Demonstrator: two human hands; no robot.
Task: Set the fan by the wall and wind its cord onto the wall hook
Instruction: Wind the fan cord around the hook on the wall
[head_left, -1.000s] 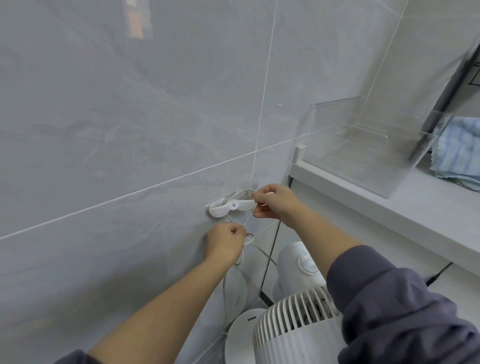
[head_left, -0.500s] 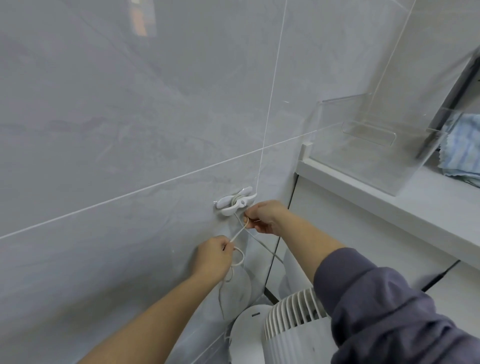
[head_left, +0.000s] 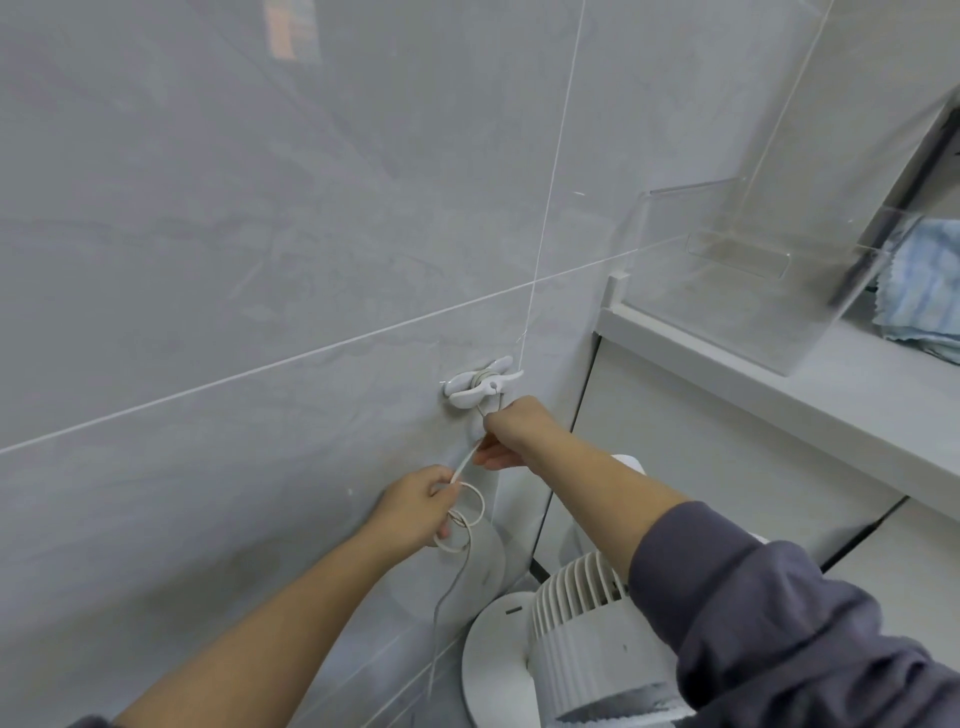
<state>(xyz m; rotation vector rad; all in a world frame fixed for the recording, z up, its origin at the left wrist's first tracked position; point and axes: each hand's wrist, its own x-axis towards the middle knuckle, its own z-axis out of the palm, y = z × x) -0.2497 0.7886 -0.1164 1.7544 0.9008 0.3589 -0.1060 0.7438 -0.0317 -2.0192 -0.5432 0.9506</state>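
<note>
White plastic, the wall hook (head_left: 480, 387) sits on the grey tiled wall (head_left: 208, 260) just below a grout line, with a few turns of the thin cord (head_left: 464, 464) wrapped round its middle. From the hook the cord drops a short way into the right grip (head_left: 511, 431), a bare hand just under the hook whose thumb and fingers pinch the strand. A taut stretch runs down and to the left into the left grip (head_left: 418, 506), whose fingers are curled round small loose loops of the same cord. Below those loops a single strand hangs down along the wall. The fan (head_left: 587, 639), white with a ribbed housing and a round base, stands just beside the wall, below both hands and partly hidden by the right arm's dark sleeve (head_left: 779, 623). To the right a pale counter (head_left: 779, 395) carries a clear plastic box (head_left: 727, 291), with a blue cloth (head_left: 924, 291) behind it.
</note>
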